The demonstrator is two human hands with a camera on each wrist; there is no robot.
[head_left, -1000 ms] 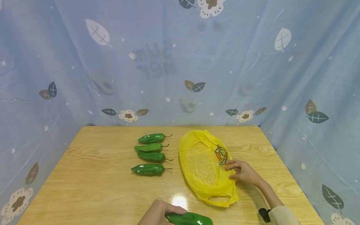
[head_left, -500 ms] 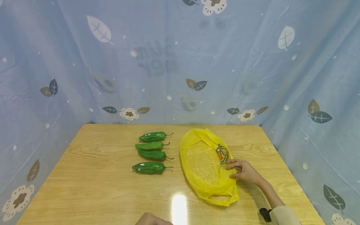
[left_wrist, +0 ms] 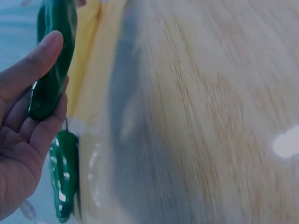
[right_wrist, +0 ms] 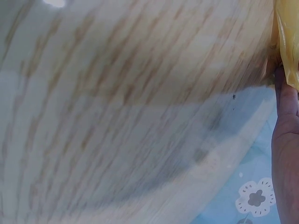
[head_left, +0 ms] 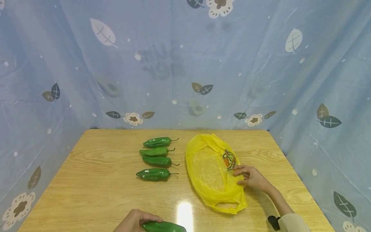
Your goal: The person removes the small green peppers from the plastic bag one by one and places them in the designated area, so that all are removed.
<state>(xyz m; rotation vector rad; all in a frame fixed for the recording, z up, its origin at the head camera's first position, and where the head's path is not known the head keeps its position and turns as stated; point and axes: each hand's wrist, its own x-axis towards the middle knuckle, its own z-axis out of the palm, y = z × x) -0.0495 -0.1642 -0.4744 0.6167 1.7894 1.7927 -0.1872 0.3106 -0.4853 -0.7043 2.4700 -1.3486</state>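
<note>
At the near edge of the head view my left hand (head_left: pixel 135 221) grips a large green pepper (head_left: pixel 164 227), whose lower end is cut off by the frame. In the left wrist view the thumb lies along the pepper's (left_wrist: pixel 55 65) side and the fingers pass behind it. A yellow plastic bag (head_left: pixel 235 190) with a vegetable print lies spread on the table, its mouth facing up. My right hand (head_left: pixel 255 178) holds the bag's right side, fingers on top and thumb nearer me. The right wrist view catches that hand (right_wrist: pixel 287 107) and a strip of bag (right_wrist: pixel 289 37).
Several green peppers lie in a column left of the bag, the nearest pepper (head_left: pixel 153 174) slightly apart from the others. A wooden table (head_left: pixel 95 190) carries everything. Blue patterned cloth (head_left: pixel 162 80) hangs behind and on both sides.
My left hand dipped almost out of the head view, then came back further left with the pepper in its grip. The right hand and the bag stay in place.
</note>
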